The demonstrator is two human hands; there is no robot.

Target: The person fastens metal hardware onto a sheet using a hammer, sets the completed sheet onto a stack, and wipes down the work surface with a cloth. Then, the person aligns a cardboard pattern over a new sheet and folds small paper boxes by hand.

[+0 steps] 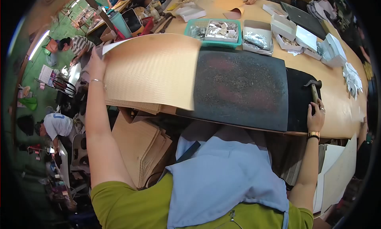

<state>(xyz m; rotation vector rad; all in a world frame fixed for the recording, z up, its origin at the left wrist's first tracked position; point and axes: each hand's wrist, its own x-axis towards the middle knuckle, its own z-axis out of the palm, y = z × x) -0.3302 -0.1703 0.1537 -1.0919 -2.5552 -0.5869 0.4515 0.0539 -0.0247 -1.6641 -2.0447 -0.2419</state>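
Shows a tan textured sheet (152, 70) between the two hands, nearer the left one, raised in part over the left side of a dark worn board (242, 90). Clasps the sheet's outer upper edge in the left hand (96, 66), fingers closed on it. Grips a hammer (314, 93) by its handle in the right hand (316, 117), fingers wrapped around, head pointing away, above a black pad (298, 106) just left of that hand. Beyond both hands, includes a teal basket (214, 43) and an open white box (258, 50) on the tan table (337, 110). Below the left hand, under table level, includes stacked brown sheets (133, 143). Farther out, left of the left hand, includes a person in a striped shirt (80, 45) and a person in a white shirt (58, 125).
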